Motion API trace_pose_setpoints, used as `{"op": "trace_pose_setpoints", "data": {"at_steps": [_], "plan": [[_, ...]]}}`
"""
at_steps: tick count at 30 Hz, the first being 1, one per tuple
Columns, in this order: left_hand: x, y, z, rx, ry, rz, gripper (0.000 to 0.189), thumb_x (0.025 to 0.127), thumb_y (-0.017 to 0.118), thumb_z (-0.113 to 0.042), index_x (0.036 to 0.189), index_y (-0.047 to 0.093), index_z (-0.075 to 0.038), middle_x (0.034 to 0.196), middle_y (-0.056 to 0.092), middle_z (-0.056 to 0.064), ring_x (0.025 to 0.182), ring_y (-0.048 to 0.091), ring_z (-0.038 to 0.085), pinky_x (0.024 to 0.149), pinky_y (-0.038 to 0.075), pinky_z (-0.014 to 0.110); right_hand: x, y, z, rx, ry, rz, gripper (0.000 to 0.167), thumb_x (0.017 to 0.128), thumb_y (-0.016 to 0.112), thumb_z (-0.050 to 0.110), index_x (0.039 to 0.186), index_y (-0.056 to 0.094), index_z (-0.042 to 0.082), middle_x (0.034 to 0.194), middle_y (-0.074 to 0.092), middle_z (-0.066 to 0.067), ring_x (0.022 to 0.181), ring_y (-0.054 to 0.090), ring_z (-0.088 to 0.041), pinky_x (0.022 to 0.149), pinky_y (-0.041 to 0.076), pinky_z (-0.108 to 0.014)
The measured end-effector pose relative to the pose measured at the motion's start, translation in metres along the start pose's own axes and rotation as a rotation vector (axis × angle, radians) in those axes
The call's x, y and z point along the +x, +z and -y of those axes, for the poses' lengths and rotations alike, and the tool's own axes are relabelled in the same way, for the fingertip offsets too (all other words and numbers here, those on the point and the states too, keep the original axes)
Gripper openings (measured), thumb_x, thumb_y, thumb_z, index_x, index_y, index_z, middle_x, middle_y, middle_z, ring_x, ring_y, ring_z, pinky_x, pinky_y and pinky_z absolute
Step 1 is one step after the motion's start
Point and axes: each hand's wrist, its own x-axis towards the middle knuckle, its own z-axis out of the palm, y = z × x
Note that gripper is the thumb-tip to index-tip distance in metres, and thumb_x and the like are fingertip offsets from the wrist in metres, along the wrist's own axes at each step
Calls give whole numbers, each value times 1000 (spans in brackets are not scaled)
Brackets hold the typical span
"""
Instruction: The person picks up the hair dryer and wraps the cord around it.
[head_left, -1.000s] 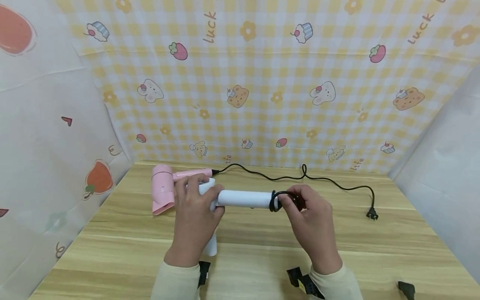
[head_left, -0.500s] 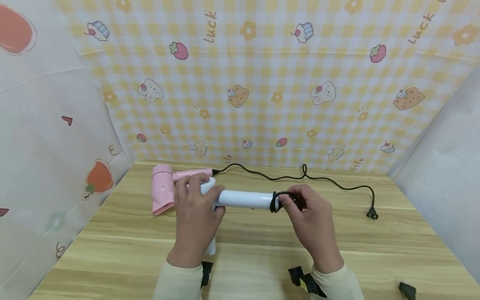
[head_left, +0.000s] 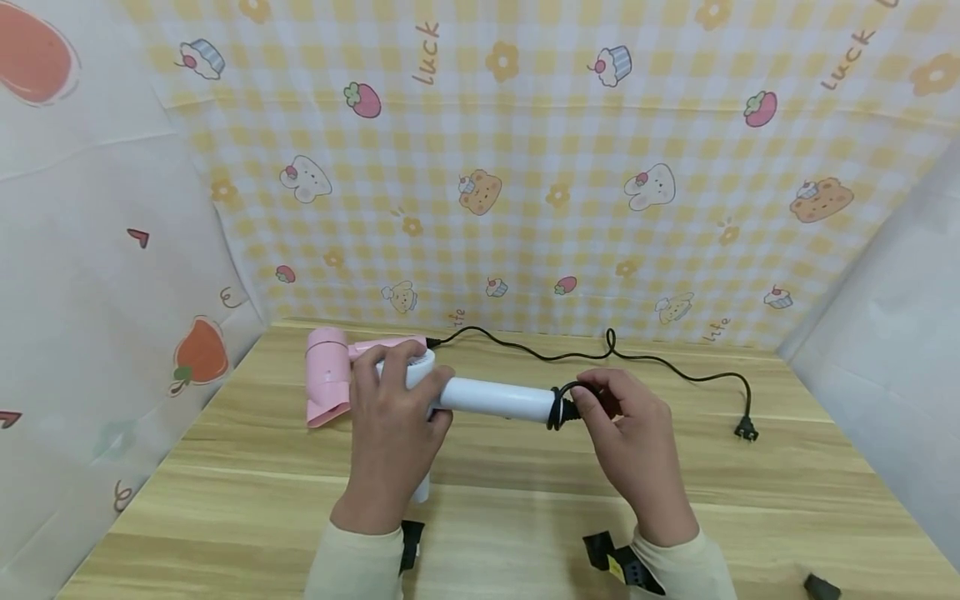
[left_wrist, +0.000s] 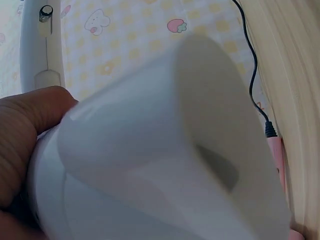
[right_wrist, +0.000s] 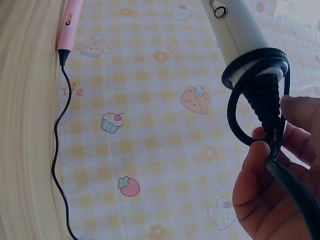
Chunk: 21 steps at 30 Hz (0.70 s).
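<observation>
1. The left hand (head_left: 393, 442) grips a white hair dryer (head_left: 498, 400) by its head (left_wrist: 120, 135)
2. The right hand (head_left: 637, 450) pinches the black cord (head_left: 556, 408) looped around the end of the handle (right_wrist: 241, 35)
3. The white hair dryer is over the table (head_left: 510, 533), handle between both hands
4. Behind it lies a pink hair dryer (head_left: 327, 375), its thin cable (head_left: 551, 359) stretching right to a plug (head_left: 746, 429)

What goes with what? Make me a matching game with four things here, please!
Things:
1. plug
2. wall cloth
3. right hand
4. hair dryer in the left hand

Matches:
A. holding the looped black cord
B. has a white handle
C. on the table, at the end of the long thin cord
D. has yellow and white checks

Right pairs: 1-C, 2-D, 3-A, 4-B
</observation>
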Motion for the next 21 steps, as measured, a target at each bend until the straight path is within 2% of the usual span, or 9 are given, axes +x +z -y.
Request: {"op": "trace_pose_setpoints", "data": {"at_steps": [5,9,14,18,21], "plan": [[2,-2,-2,4,28,15,40,57,88,1,91,75,-13,116,55,14,106,43,42,86,38,57,1,-4,-2,16,32,40,7,90,71,7,97,71,8,83,68,5,66,57,-11,57,47,-22],[2,-3,-1,-10,58,3,40,57,88,0,91,74,-15,116,56,13,106,44,42,83,39,57,2,-7,-5,13,49,68,6,91,72,10,97,71,10,81,68,6,66,58,-10,55,48,-24],[2,-1,0,-31,105,-15,41,56,88,-2,92,74,-17,114,57,12,106,46,41,71,42,54,2,-12,-7,19,98,118,5,94,69,14,98,70,12,80,67,5,69,59,-11,57,49,-26],[2,-1,1,-36,106,4,42,56,88,-3,92,75,-18,115,56,12,107,45,41,68,43,53,1,-12,-8,73,148,164,7,96,65,15,100,69,11,84,68,3,73,63,-14,61,53,-27],[2,-1,1,-45,93,21,42,56,89,-3,92,76,-18,115,56,12,108,45,41,70,43,53,2,-12,-10,94,181,190,8,97,63,16,101,69,11,84,68,2,73,64,-17,59,52,-28]]}}
